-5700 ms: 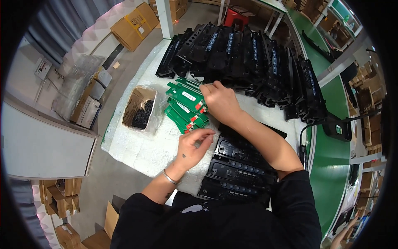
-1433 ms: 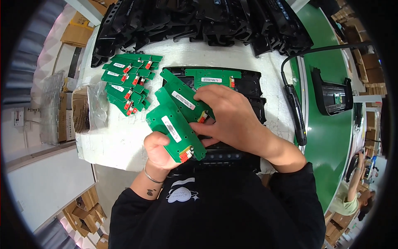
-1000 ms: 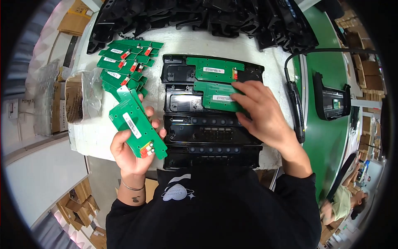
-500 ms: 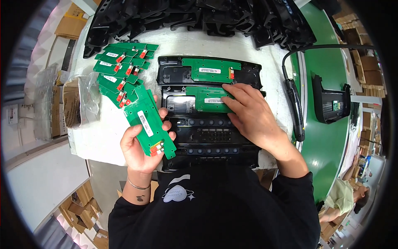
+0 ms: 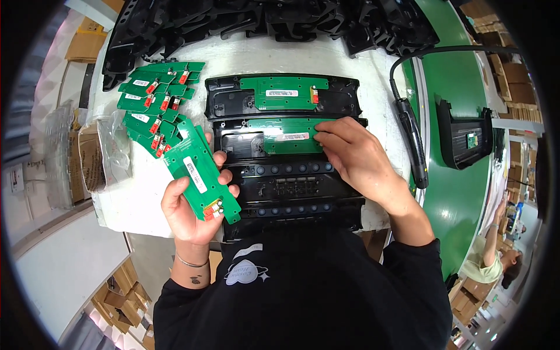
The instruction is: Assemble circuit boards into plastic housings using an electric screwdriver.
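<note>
My left hand [image 5: 188, 217] is closed around a few green circuit boards [image 5: 197, 153], the top one showing a white label and a red-and-white connector near the palm. My right hand [image 5: 366, 166] pinches the right end of another green circuit board [image 5: 280, 145], which lies in a black plastic housing [image 5: 240, 143]; the fingertips hide that end. Just beyond it, a second black housing [image 5: 228, 102] carries a green board [image 5: 280, 102] with its connector at the right. Nearer to me lie black panels [image 5: 294, 186] with rows of round dark buttons.
Several green boards [image 5: 137, 100] overlap in a pile at the left, beside a cardboard box [image 5: 92, 157] with clear plastic. Black plastic parts [image 5: 286, 23] are heaped at the back. A corded screwdriver [image 5: 413, 143] and a black housing [image 5: 461, 143] lie right. A person [image 5: 489, 265] is at far right.
My right fingers have drawn back from over the board's middle to its right end, so its label shows fully. The left hand keeps its boards. The whole view has shifted slightly.
</note>
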### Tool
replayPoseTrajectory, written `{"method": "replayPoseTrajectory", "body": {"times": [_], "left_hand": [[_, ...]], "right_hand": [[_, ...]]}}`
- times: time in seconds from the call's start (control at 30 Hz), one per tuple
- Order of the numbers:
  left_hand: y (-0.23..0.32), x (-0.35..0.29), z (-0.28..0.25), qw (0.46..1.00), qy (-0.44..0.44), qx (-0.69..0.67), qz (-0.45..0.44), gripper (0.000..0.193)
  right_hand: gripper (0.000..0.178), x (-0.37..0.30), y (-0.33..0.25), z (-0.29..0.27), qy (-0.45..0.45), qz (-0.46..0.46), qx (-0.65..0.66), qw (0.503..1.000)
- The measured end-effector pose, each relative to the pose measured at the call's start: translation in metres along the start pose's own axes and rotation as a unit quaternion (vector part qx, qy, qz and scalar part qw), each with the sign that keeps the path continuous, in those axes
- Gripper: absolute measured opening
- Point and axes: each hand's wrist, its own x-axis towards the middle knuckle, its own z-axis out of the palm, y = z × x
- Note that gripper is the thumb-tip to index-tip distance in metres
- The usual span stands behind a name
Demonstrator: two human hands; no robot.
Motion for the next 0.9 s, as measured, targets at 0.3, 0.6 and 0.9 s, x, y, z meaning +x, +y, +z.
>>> {"method": "replayPoseTrajectory", "body": {"times": [0.3,0.6,0.9], "left_hand": [[-0.021,0.010,0.016,0.997,0.031,0.070,0.025,0.061],[-0.039,0.012,0.028,0.981,-0.005,0.171,0.089,0.055],[0.006,-0.010,0.014,0.990,0.024,0.077,0.112,0.053]], "right_hand": [[0.031,0.020,-0.059,0.013,0.050,-0.020,0.115,0.992],[0.041,0.030,-0.083,0.018,-0.030,0.053,0.066,0.996],[0.039,-0.010,-0.040,-0.027,0.034,-0.024,0.010,0.999]]}}
